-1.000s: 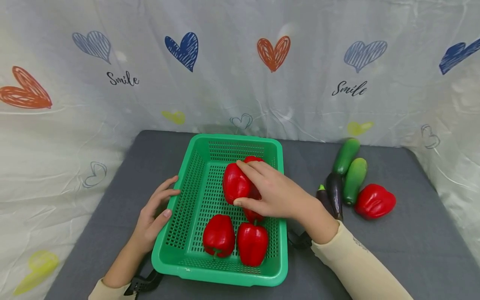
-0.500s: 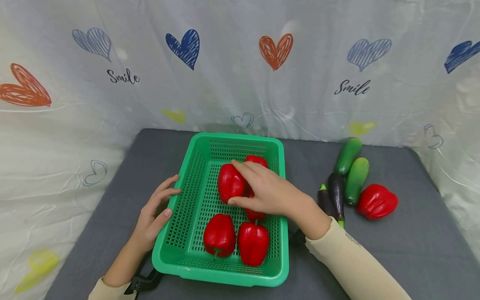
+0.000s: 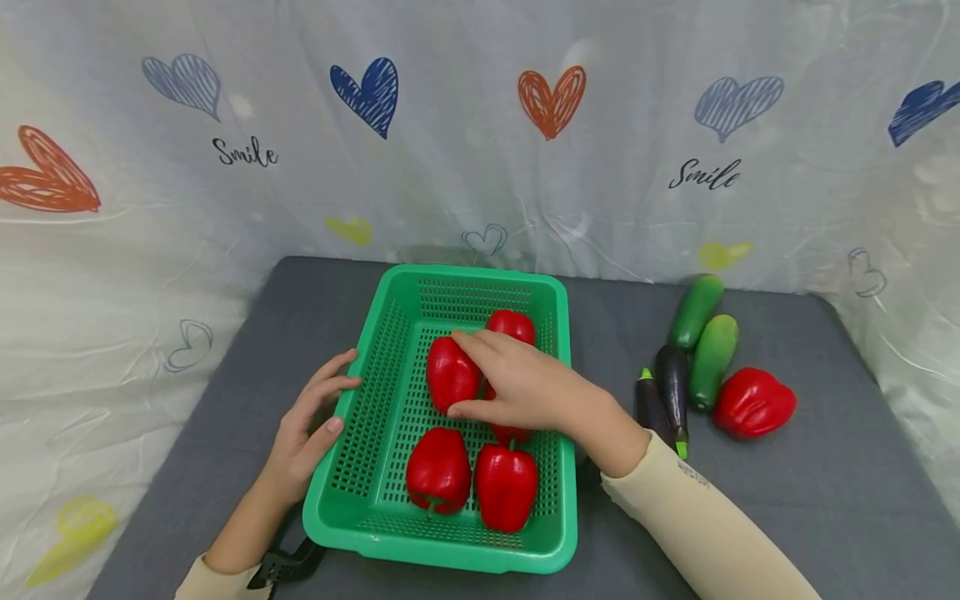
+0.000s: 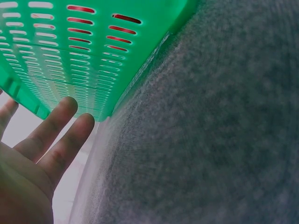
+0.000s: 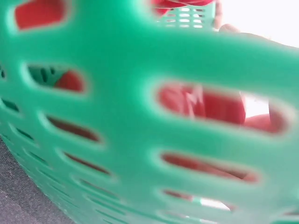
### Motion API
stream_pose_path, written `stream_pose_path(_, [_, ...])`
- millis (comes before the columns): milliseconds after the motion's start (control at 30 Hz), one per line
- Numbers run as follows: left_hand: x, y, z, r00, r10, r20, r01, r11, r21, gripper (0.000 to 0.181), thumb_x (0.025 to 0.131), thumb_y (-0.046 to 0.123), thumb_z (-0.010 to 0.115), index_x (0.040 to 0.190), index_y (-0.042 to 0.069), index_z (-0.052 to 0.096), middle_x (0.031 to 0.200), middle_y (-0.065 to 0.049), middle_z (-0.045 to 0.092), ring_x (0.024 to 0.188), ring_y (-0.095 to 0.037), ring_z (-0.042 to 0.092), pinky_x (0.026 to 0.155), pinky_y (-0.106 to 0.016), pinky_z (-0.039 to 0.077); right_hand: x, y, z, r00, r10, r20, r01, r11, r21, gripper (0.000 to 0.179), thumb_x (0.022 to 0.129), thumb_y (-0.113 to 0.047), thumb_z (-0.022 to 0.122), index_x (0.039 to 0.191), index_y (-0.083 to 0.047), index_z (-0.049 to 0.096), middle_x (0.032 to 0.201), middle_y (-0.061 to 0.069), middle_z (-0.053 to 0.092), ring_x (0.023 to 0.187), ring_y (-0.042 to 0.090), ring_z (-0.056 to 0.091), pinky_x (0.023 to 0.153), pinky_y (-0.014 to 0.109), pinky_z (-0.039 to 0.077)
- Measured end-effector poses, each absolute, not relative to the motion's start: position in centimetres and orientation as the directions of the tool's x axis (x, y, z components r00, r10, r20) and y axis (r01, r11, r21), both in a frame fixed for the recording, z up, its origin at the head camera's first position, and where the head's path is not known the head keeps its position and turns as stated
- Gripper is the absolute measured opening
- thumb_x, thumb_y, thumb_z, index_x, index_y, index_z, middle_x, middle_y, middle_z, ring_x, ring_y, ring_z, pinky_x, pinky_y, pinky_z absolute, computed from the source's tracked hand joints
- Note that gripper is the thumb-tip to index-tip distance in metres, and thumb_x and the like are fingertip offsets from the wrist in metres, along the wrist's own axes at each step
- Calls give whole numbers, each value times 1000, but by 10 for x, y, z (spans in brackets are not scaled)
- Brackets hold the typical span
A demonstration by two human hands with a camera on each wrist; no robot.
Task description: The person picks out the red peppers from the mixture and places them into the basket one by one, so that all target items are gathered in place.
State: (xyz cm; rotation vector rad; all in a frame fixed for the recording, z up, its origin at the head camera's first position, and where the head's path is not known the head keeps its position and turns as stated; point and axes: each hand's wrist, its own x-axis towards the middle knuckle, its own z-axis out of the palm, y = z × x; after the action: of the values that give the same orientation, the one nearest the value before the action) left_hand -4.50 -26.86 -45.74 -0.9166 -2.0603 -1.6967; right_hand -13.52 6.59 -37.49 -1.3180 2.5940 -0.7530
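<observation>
My right hand [image 3: 525, 383] grips a red bell pepper [image 3: 452, 375] between thumb and fingers, low inside the green slotted basket [image 3: 442, 560]. Two more peppers sit in front of it: one at front left [image 3: 438, 471], one at front right [image 3: 507, 487]. Another red pepper [image 3: 512, 323] shows behind my hand, and one more is mostly covered by it. My left hand [image 3: 303, 429] rests at the basket's left rim, fingers extended. In the left wrist view those fingers [image 4: 70, 144] lie by the slotted outer wall. The basket wall [image 5: 121, 112] fills most of the right wrist view.
Right of the basket on the grey cloth [image 3: 750, 517] lie two green cucumbers [image 3: 712, 358], two dark eggplants [image 3: 672, 392] and a red bell pepper [image 3: 753, 403]. A white curtain printed with hearts [image 3: 465, 167] stands behind the table.
My right hand has moved left and slightly down with the pepper, revealing more of the pepper behind it and of the eggplants. The left hand and the basket have stayed put.
</observation>
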Motion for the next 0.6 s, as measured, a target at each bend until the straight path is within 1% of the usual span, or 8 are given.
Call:
stream_pose_path(167, [-44, -269, -458, -749, 275, 603, 646, 96, 758, 39, 107, -3, 49, 144, -18, 53, 166, -38, 34, 159, -40, 34, 123, -35, 33, -134, 62, -377, -600, -797, 64, -725, 509, -464, 92, 95, -53, 83, 162, -3, 47, 150, 8, 62, 135, 24, 59, 106, 40, 55])
stream_pose_path(300, [-44, -269, -458, -750, 276, 601, 644, 97, 759, 39, 107, -4, 49, 144, -18, 53, 166, -38, 34, 159, -40, 35, 123, -35, 33, -133, 60, -377, -595, -802, 49, -729, 513, -454, 91, 94, -53, 84, 162, -3, 47, 151, 8, 61, 136, 25, 59, 108, 40, 54])
stream_pose_path(433, [-44, -269, -458, -749, 274, 603, 646, 96, 758, 39, 107, -4, 49, 144, -18, 53, 166, -38, 34, 159, -40, 35, 123, -35, 33, -133, 58, -378, -575, -817, 36, -750, 509, -423, 89, 96, -51, 82, 162, -3, 48, 150, 10, 61, 136, 25, 59, 109, 40, 53])
stream_pose_path(600, [-44, -269, -457, -750, 270, 604, 646, 101, 757, 39, 107, -4, 49, 143, -18, 54, 166, -38, 35, 159, -39, 36, 123, -35, 34, -134, 54, -381, -551, -834, 24, -776, 502, -381, 87, 97, -52, 81, 161, -1, 49, 146, 11, 61, 131, 24, 61, 107, 37, 54])
